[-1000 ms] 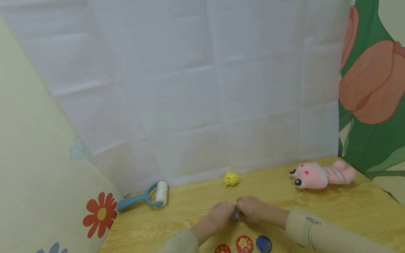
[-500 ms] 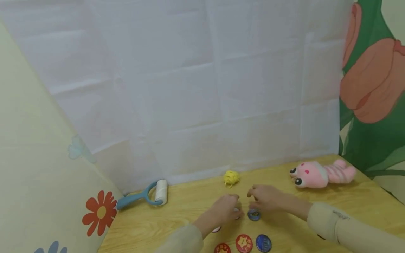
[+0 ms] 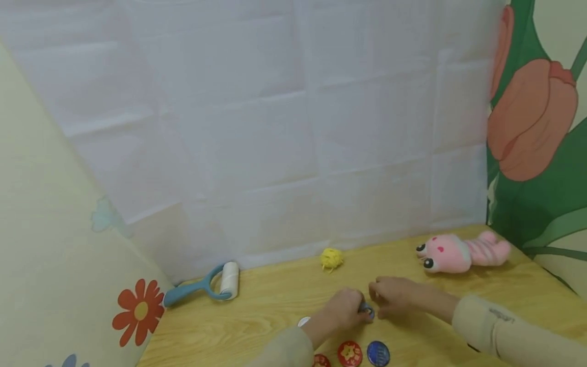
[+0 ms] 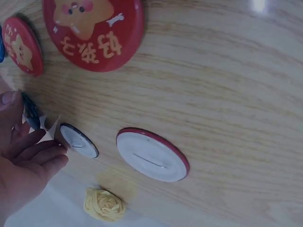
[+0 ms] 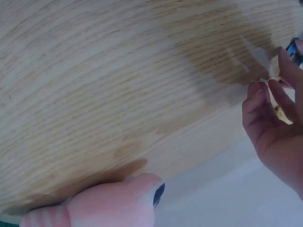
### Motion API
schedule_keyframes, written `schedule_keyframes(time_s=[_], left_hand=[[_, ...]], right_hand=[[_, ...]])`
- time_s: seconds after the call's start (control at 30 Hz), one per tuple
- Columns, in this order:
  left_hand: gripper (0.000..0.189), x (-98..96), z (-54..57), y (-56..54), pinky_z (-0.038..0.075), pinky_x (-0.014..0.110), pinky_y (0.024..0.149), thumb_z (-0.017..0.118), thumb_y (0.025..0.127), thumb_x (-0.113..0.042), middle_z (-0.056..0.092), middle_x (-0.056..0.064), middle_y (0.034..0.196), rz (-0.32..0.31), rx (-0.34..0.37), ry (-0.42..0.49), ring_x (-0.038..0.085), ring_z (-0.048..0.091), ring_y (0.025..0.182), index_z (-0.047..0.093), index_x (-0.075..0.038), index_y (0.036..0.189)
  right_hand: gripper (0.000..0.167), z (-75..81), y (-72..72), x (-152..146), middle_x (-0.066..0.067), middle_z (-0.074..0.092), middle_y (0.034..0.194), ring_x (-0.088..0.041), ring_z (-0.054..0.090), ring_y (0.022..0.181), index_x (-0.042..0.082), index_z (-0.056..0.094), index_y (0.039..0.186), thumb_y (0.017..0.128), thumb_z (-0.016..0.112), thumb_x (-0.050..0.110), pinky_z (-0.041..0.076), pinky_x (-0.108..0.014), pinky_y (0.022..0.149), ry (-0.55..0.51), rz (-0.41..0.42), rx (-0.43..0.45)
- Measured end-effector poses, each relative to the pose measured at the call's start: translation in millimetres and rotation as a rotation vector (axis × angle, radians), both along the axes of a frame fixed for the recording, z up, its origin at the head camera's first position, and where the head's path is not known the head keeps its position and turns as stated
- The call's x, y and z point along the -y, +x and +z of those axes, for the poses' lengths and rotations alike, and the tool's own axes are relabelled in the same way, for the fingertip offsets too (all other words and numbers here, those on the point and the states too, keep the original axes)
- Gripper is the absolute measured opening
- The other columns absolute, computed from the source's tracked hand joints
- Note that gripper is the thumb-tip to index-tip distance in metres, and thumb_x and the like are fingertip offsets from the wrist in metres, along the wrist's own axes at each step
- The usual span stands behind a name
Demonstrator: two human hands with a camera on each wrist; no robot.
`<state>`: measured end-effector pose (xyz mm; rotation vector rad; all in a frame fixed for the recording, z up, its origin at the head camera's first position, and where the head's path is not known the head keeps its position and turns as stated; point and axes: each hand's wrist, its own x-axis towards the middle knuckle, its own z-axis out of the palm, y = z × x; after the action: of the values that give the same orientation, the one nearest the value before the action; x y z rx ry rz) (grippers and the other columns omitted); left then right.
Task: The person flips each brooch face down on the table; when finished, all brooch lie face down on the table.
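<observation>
Left hand (image 3: 340, 313) pinches a blue badge (image 3: 368, 311) above the desk (image 3: 257, 326); the right hand (image 3: 395, 295) is just beside it, fingers bent, and whether it grips anything cannot be determined. Near the left hand's fingers a translucent scrap (image 4: 53, 128) is noted. Two badges with white backs (image 4: 152, 157) lie pin side up beside the left hand. Nearer the person, two red star badges (image 3: 350, 354) and a second blue-faced badge (image 3: 378, 353) lie face up. Beyond the hands are a yellow ball (image 3: 331, 259), a pink plush toy (image 3: 447, 253) at right and a blue-handled roller (image 3: 188, 292) at left
</observation>
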<state>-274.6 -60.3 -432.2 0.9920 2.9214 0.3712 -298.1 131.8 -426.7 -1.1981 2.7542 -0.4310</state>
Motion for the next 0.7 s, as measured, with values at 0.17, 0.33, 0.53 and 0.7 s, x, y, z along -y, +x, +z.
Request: schedule_keyframes(time_s=[0.17,0.33,0.53,0.7], left_hand=[[0.030,-2.6,-5.8,-0.8,0.038,0.018,0.049,0.077,0.085,-0.030,0.048,-0.008,0.063,0.017,0.005,0.041,0.003,0.042,0.054,0.058,-0.011,0.072],[0.028,-4.7,-10.6,-2.0,0.039,0.019,0.051,0.074,0.087,-0.029,0.050,-0.008,0.064,0.039,-0.032,0.049,0.004,0.043,0.055,0.059,-0.012,0.070],[0.027,-6.5,-13.3,-1.2,0.044,0.020,0.053,0.074,0.087,-0.032,0.058,-0.005,0.067,0.063,-0.083,0.050,0.005,0.052,0.059,0.062,-0.013,0.071],[0.033,0.8,-8.6,0.1,0.039,0.019,0.048,0.074,0.087,-0.031,0.052,-0.007,0.060,0.083,-0.025,0.080,0.005,0.045,0.052,0.058,-0.011,0.066]], right_hand=[[0.032,-3.3,0.2,-4.5,0.004,0.050,0.084,-0.008,0.050,0.072,0.012,0.059,0.099,0.079,0.080,0.025,0.047,-0.028,0.064,-0.009,0.001,-0.018],[0.038,-3.9,1.5,-1.7,0.005,0.050,0.086,-0.007,0.049,0.072,0.012,0.060,0.105,0.078,0.080,0.027,0.047,-0.028,0.064,0.012,0.018,-0.073],[0.040,-9.0,1.6,4.6,0.005,0.050,0.084,-0.005,0.047,0.069,0.010,0.061,0.107,0.079,0.079,0.033,0.045,-0.025,0.059,0.007,0.025,-0.138],[0.036,-10.5,3.6,5.9,0.004,0.048,0.082,-0.007,0.048,0.065,0.012,0.059,0.102,0.081,0.078,0.033,0.044,-0.025,0.056,0.007,0.022,-0.183]])
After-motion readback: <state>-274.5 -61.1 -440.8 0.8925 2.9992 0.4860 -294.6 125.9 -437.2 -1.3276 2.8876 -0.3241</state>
